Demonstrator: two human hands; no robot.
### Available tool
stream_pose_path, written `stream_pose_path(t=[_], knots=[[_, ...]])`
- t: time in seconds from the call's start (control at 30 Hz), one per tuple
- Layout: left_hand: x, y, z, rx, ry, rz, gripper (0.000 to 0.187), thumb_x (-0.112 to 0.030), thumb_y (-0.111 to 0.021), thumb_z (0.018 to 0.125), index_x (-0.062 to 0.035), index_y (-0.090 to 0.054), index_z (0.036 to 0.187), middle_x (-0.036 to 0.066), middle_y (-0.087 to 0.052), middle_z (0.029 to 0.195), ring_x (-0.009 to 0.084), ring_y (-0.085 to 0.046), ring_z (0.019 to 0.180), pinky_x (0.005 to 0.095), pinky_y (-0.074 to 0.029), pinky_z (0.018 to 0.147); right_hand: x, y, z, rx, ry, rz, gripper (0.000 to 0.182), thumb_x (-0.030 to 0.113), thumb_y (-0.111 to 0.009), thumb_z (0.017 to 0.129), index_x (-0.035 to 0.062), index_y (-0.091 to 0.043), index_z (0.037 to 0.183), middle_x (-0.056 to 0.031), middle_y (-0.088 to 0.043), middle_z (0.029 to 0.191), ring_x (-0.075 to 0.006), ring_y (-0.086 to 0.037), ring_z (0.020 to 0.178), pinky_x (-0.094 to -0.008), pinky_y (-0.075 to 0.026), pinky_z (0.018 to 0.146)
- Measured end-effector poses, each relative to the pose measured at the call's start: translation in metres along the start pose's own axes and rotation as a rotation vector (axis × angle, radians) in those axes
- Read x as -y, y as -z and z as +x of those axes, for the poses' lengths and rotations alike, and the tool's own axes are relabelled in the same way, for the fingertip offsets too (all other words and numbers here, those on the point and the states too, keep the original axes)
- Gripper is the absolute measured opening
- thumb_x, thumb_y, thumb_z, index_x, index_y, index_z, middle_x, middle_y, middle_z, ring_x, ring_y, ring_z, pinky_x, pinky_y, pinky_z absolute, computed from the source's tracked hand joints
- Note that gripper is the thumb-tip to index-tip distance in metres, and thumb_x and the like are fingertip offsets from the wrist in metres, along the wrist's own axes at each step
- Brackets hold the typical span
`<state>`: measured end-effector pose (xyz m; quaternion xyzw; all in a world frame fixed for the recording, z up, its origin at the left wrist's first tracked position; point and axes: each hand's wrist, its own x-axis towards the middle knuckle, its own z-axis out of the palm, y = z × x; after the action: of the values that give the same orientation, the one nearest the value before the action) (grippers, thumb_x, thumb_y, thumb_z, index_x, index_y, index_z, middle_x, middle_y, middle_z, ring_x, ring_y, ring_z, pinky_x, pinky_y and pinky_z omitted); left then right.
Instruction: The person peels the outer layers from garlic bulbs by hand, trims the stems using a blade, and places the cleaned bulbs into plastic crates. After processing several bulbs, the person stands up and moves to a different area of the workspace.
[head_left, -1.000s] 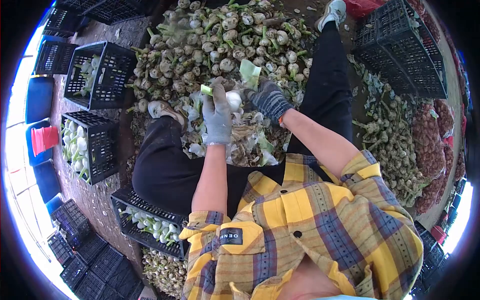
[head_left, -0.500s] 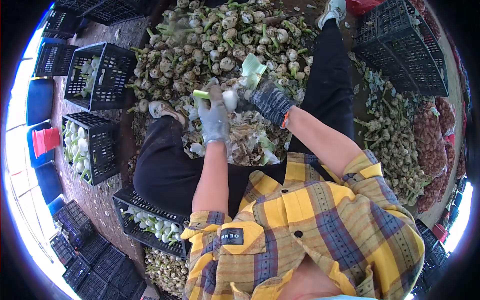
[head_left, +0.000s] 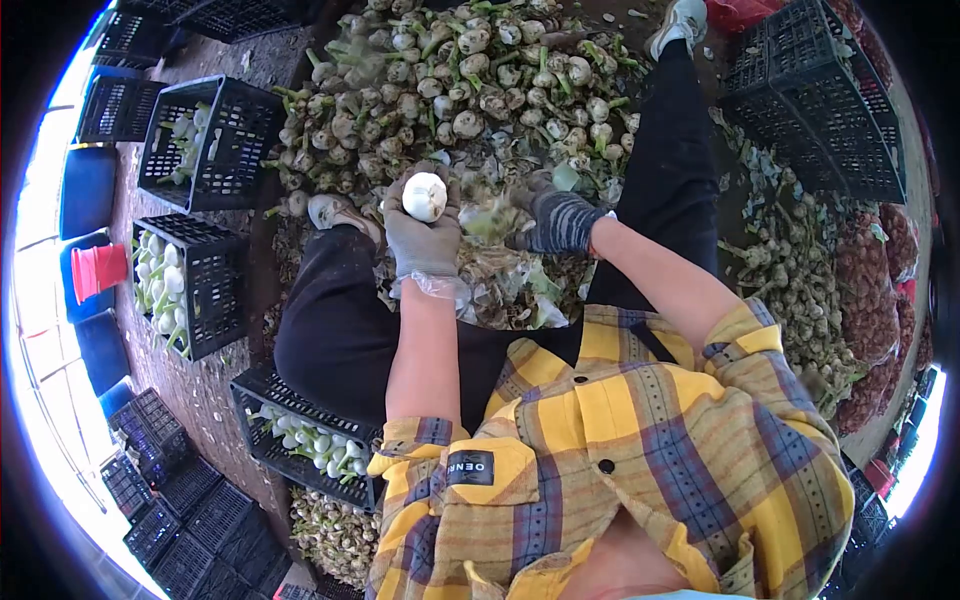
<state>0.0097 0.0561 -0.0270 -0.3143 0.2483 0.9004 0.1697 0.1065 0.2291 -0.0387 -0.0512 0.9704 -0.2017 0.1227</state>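
In my left hand [head_left: 424, 235], in a pale grey glove with a clear plastic cuff, sits a clean white garlic bulb [head_left: 424, 197]. The palm faces up, the fingers curl around the bulb, and its stem is hidden. To the right, my right hand [head_left: 556, 215] wears a dark striped glove and is curled closed above the peelings. Blur hides what it may be gripping. A pale green piece of skin [head_left: 566, 178] shows by its fingers, and blurred yellow-green peel [head_left: 492, 222] lies between the hands. Loose garlic skins [head_left: 500, 285] cover the ground between my legs.
A large heap of soil-stained garlic [head_left: 470, 95] lies ahead. Black crates with cleaned garlic stand at left, one [head_left: 215, 285] beside another [head_left: 230, 145], and a third [head_left: 300, 430] near my knee. At right are a tall crate [head_left: 815, 100], stemmed garlic [head_left: 800, 290] and net sacks [head_left: 868, 290].
My left hand has turned palm up, so the bulb now shows and its green stem is hidden. My right hand has moved slightly right and down, away from the bulb; the large green leaf has left its fingers.
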Motion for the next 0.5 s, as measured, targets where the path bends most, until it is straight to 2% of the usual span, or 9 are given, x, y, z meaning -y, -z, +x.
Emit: stream_pose_path(t=[0.03, 0.13, 0.17, 0.2, 0.27, 0.3, 0.4, 0.47, 0.5], knots=[[0.001, 0.0, 0.0, -0.003, 0.018, 0.003, 0.034, -0.027, -0.04, 0.087, -0.0008, -0.057, 0.101, 0.012, -0.062, 0.096, 0.0298, -0.059, 0.09, 0.0489, -0.045, 0.085, 0.0, -0.007, -0.002, -0.142, 0.026, 0.085, 0.044, 0.028, -0.06, 0.081, 0.0053, -0.052, 0.117, -0.0166, -0.061, 0.101, -0.0283, -0.058, 0.092, -0.0357, -0.046, 0.081], [0.001, 0.0, -0.004, -0.013, 0.074, 0.01, 0.035, -0.028, -0.04, 0.087, -0.0002, -0.055, 0.102, 0.013, -0.062, 0.096, 0.0308, -0.059, 0.09, 0.0508, -0.046, 0.084, 0.0, 0.001, 0.016, -0.07, -0.106, 0.44, 0.041, 0.029, -0.061, 0.08, 0.0048, -0.055, 0.113, -0.015, -0.062, 0.093, -0.0272, -0.06, 0.081, -0.0355, -0.047, 0.074], [0.001, -0.001, -0.007, -0.011, 0.098, 0.018, 0.035, -0.028, -0.039, 0.087, -0.0002, -0.055, 0.101, 0.013, -0.061, 0.096, 0.0311, -0.059, 0.089, 0.0509, -0.046, 0.084, 0.004, 0.005, 0.014, -0.088, -0.304, 0.682, 0.043, 0.04, -0.06, 0.077, 0.0001, -0.061, 0.093, -0.0174, -0.063, 0.083, -0.0308, -0.062, 0.079, -0.0392, -0.047, 0.074], [0.002, -0.005, -0.01, -0.007, 0.124, 0.027, 0.035, -0.028, -0.039, 0.087, -0.0003, -0.055, 0.101, 0.013, -0.061, 0.095, 0.0313, -0.06, 0.088, 0.0511, -0.047, 0.083, 0.007, 0.005, 0.017, -0.137, -0.258, 0.745, 0.04, 0.037, -0.061, 0.077, 0.0001, -0.061, 0.093, -0.0171, -0.063, 0.083, -0.03, -0.062, 0.077, -0.0381, -0.048, 0.073], [0.007, -0.008, -0.012, 0.033, 0.144, 0.069, 0.032, -0.029, -0.042, 0.088, -0.0019, -0.056, 0.099, 0.011, -0.061, 0.092, 0.0289, -0.06, 0.085, 0.0446, -0.053, 0.074, 0.008, 0.007, 0.022, -0.237, -0.165, 0.86, 0.034, 0.031, -0.064, 0.077, 0.0002, -0.061, 0.091, -0.0164, -0.064, 0.083, -0.0283, -0.062, 0.073, -0.0359, -0.048, 0.071], [0.009, -0.009, -0.012, 0.047, 0.14, 0.114, 0.031, -0.029, -0.043, 0.088, -0.0025, -0.056, 0.099, 0.011, -0.061, 0.092, 0.0279, -0.061, 0.084, 0.0425, -0.054, 0.071, 0.009, 0.009, 0.025, -0.28, -0.141, 0.862, 0.029, 0.025, -0.066, 0.077, 0.001, -0.061, 0.092, -0.0132, -0.064, 0.08, -0.0223, -0.061, 0.068, -0.0332, -0.048, 0.066], [0.016, -0.009, -0.014, -0.014, 0.128, 0.253, 0.026, -0.031, -0.048, 0.088, -0.0086, -0.058, 0.096, 0.004, -0.063, 0.085, 0.018, -0.062, 0.075, 0.0285, -0.053, 0.056, 0.019, 0.015, 0.021, -0.138, -0.255, 1.485, 0.029, 0.027, -0.065, 0.079, 0.0018, -0.061, 0.093, -0.0092, -0.063, 0.077, -0.015, -0.06, 0.067, -0.0295, -0.048, 0.063], [0.013, -0.004, -0.017, 0.003, 0.132, 0.427, 0.025, -0.033, -0.049, 0.088, -0.0114, -0.059, 0.095, 0.001, -0.063, 0.081, 0.0141, -0.062, 0.071, 0.0246, -0.05, 0.048, 0.023, 0.021, 0.021, -0.106, -0.266, 1.394, 0.029, 0.028, -0.065, 0.079, 0.0023, -0.06, 0.092, -0.0067, -0.062, 0.075, -0.0112, -0.058, 0.066, -0.0266, -0.048, 0.061], [0.015, -0.009, -0.019, -0.103, 0.117, 0.451, 0.027, -0.038, -0.049, 0.087, -0.0138, -0.06, 0.09, -0.002, -0.062, 0.075, 0.0108, -0.059, 0.063, 0.0225, -0.041, 0.038, 0.029, 0.022, 0.023, -0.137, -0.254, 1.31, 0.03, 0.029, -0.066, 0.079, 0.0025, -0.06, 0.093, -0.0067, -0.062, 0.074, -0.0117, -0.057, 0.065, -0.0266, -0.048, 0.061]])
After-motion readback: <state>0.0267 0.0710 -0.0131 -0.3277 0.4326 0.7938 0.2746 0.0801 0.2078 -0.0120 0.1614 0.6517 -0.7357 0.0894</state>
